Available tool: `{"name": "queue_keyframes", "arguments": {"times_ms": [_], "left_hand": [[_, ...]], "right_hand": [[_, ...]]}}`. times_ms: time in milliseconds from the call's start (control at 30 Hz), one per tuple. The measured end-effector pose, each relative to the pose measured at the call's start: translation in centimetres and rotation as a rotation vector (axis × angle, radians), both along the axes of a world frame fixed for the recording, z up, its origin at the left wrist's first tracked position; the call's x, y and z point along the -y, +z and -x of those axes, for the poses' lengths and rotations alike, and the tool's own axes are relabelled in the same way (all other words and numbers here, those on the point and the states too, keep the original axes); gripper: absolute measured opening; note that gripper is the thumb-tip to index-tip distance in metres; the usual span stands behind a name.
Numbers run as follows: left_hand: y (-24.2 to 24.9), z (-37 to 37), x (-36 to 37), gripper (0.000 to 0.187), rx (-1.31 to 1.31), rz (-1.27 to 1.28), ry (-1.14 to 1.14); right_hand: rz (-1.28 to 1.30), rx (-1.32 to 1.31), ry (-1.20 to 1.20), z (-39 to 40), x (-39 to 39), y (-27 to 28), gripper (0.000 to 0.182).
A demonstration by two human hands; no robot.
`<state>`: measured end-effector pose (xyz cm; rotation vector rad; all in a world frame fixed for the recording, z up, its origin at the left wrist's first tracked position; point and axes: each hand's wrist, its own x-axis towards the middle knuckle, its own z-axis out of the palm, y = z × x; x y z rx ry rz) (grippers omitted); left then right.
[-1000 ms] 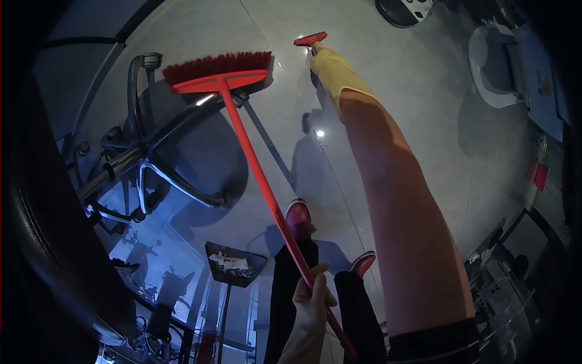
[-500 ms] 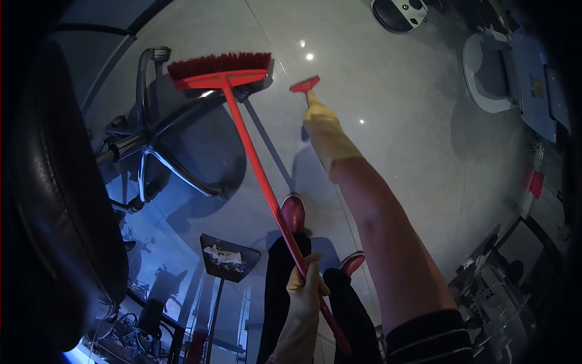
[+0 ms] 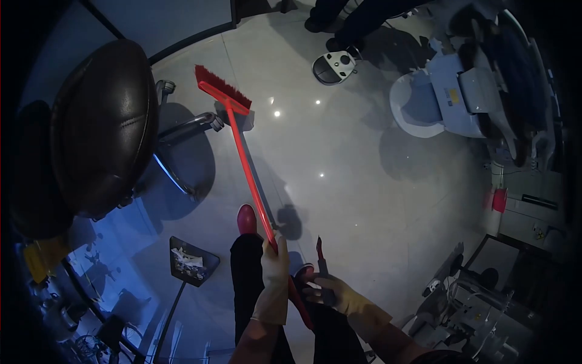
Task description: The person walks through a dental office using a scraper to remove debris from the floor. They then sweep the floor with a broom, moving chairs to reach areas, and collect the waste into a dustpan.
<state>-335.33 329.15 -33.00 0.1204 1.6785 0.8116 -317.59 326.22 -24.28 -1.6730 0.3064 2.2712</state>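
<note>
Hands grip broom [image 3: 242, 155] and scraper [image 3: 321, 256] beside chair [image 3: 103, 127].

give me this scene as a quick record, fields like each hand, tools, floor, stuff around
left hand: gloved left hand grips the red handle of the broom
right hand: gloved right hand holds a small scraper, blade end up
broom: tilted, red bristle head out on the floor near the chair base
floor: glossy pale tiled floor with light glints
left side: black office chair; dustpan with pale scraps in it
right side: white dental chair unit
feet: one red shoe shows below the broom handle
</note>
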Motion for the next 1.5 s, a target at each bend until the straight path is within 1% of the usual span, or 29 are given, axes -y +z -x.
{"name": "queue_keyframes", "arguments": {"times_ms": [67, 100, 167, 267, 300, 333, 367, 467, 500, 533, 567, 633, 700, 733, 767, 800, 833, 867, 900, 933, 1100, 1133, 1200, 1233, 1300, 1333, 1400, 1433, 1500], "left_hand": [[0.0, -2.2, 0.6, 0.043, -0.413, -0.037, -0.204], [0.4, -2.9, 0.5, 0.043, -0.420, -0.043, -0.216], [1.5, -3.1, -2.0, 0.045, -0.586, -0.154, -0.224], [1.9, -1.3, -8.8, 0.047, -0.379, -0.157, -0.101], [2.2, -0.7, -11.2, 0.050, -0.297, -0.160, -0.054], [4.3, 0.1, -13.9, 0.058, -0.203, -0.161, 0.000], [6.2, 0.8, -16.6, 0.066, -0.105, -0.160, 0.053], [6.6, 4.9, -21.6, 0.079, -0.381, -0.340, -0.032], [7.3, 6.2, -22.9, 0.080, -0.427, -0.396, -0.054], [7.1, 8.1, -23.1, 0.078, -0.358, -0.464, -0.068], [7.2, 9.9, -22.4, 0.076, -0.285, -0.528, -0.081], [10.8, 12.4, -19.6, 0.073, -0.319, -0.436, -0.188], [8.3, 17.6, -14.4, 0.074, -0.344, -0.408, -0.246], [5.9, 21.0, -11.1, 0.073, -0.381, -0.324, -0.283], [3.5, 24.3, -7.7, 0.073, -0.421, -0.234, -0.316], [2.5, 26.9, -4.4, 0.073, -0.435, -0.118, -0.364], [2.6, 29.1, -1.4, 0.073, -0.457, 0.002, -0.408], [2.7, 30.9, 1.6, 0.073, -0.497, 0.095, -0.449], [3.6, 32.0, 4.0, 0.073, -0.540, 0.184, -0.484], [4.9, 32.3, 5.7, 0.073, -0.561, 0.188, -0.489], [11.8, 31.1, 13.4, 0.076, -0.563, 0.123, -0.448], [14.5, 29.7, 14.7, 0.076, -0.583, 0.119, -0.454], [19.9, 26.8, 16.8, 0.077, -0.525, 0.162, -0.446], [21.2, 26.5, 18.4, 0.077, -0.539, 0.152, -0.447], [23.8, 25.5, 22.7, 0.073, -0.475, 0.221, -0.480], [25.0, 24.6, 24.8, 0.073, -0.479, 0.216, -0.485], [26.7, 22.6, 27.4, 0.062, -0.451, 0.375, -0.443], [27.7, 22.5, 28.7, 0.062, -0.450, 0.364, -0.459], [29.1, 22.6, 31.2, 0.045, -0.277, 0.303, -0.648]], "right_hand": [[-0.084, -0.016, -0.003, 0.7, 1.1, 4.5, 0.046], [-0.088, -0.022, -0.015, 1.0, 1.2, 5.7, 0.046], [-0.161, 0.038, 0.062, 2.0, -0.6, 6.8, 0.044], [-0.282, -0.109, -0.098, 4.1, -3.2, 5.7, 0.042], [-0.301, -0.124, -0.093, 5.5, -5.5, 7.2, 0.041], [-0.321, -0.133, -0.091, 7.0, -8.2, 8.5, 0.040], [-0.344, -0.161, -0.076, 7.7, -10.1, 7.8, 0.036], [-0.290, -0.251, -0.177, 9.9, -16.2, 4.5, 0.028], [-0.229, -0.198, -0.185, 11.1, -18.7, 4.2, 0.027], [-0.168, -0.145, -0.197, 11.1, -20.9, 4.1, 0.026], [-0.176, -0.130, -0.253, 9.5, -21.9, 3.7, 0.026], [-0.018, 0.044, -0.188, 7.1, -22.5, 3.0, 0.029], [-0.340, 0.141, -0.156, 1.6, -16.1, 4.1, 0.029], [-0.164, 0.037, -0.122, -1.7, -13.4, 4.8, 0.030], [0.028, 0.065, -0.083, -4.1, -10.2, 5.9, 0.026], [-0.262, 0.400, -0.132, -4.4, -6.3, 13.5, 0.026], [-0.260, 0.350, -0.312, -6.8, -1.7, 14.1, 0.028], [0.190, 0.200, -0.322, -10.5, 3.0, 10.6, 0.025], [0.189, 0.327, -0.326, -12.1, 7.5, 11.8, 0.025], [0.179, 0.456, -0.328, -13.3, 11.0, 13.3, 0.024], [0.276, 0.526, -0.413, -20.1, 23.5, 16.2, 0.025], [0.276, 0.506, -0.421, -20.8, 25.3, 15.7, 0.025], [0.515, 0.652, -0.318, -22.3, 27.8, 14.0, 0.029], [0.507, 0.638, -0.323, -21.4, 27.0, 16.9, 0.029], [0.133, 0.712, -0.096, -19.1, 25.2, 23.0, 0.032], [0.240, 0.699, -0.030, -18.7, 26.0, 22.1, 0.032], [0.155, 0.564, -0.042, -18.1, 27.9, 23.6, 0.035], [0.093, 0.467, -0.054, -17.6, 29.2, 22.1, 0.035], [-0.019, 0.302, -0.148, -16.2, 29.3, 22.3, 0.032]]}}
